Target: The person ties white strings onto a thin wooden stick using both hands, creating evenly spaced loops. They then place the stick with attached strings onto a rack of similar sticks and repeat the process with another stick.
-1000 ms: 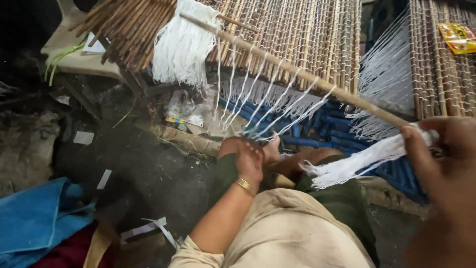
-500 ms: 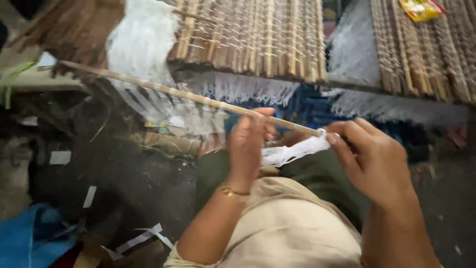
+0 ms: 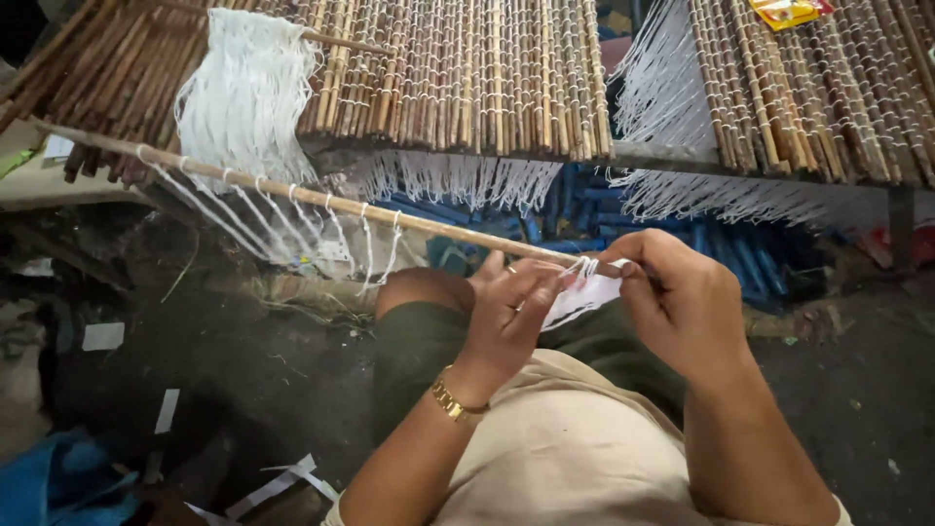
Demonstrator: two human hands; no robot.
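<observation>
Where hands (image 3: pixel 584 292) meet, stick's (image 3: pixel 321 198) end hidden.

My left hand (image 3: pixel 514 317) came up off my knee to the stick (image 3: pixel 321 199), fingers now on the white threads (image 3: pixel 577 292). My right hand (image 3: pixel 682 307) moved in close beside it.

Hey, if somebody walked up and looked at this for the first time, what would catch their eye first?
Probably the two hands at centre, the left hand and right hand, pinching white string around the end of a long stick. Behind them, mats of bound sticks with white fringes fill the top.
</observation>
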